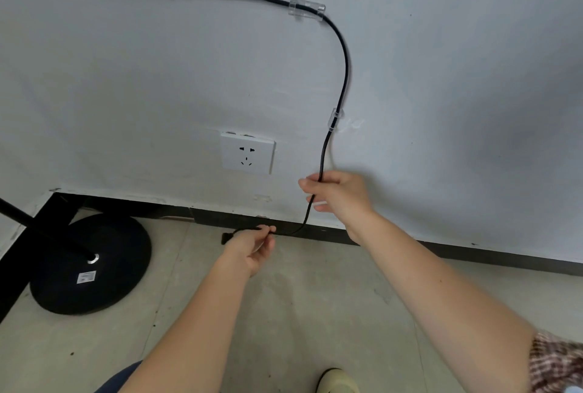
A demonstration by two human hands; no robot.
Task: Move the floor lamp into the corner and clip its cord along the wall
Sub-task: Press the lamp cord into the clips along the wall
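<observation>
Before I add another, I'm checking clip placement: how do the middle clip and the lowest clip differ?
The middle clip sits at the bend's top, holding the cord nearly level; the lowest clip holds it upright, nearer the right hand. The middle one looks wider. Both are clear plastic.

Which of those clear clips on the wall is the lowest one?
Start at the white wall socket. Look to its right, slightly higher: a small clear clip grips the black cord. Unlike the other two clips, its cord runs vertically.

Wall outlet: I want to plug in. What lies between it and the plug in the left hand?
Head view: only bare wall and dark baseboard separate outlet from plug.
</observation>
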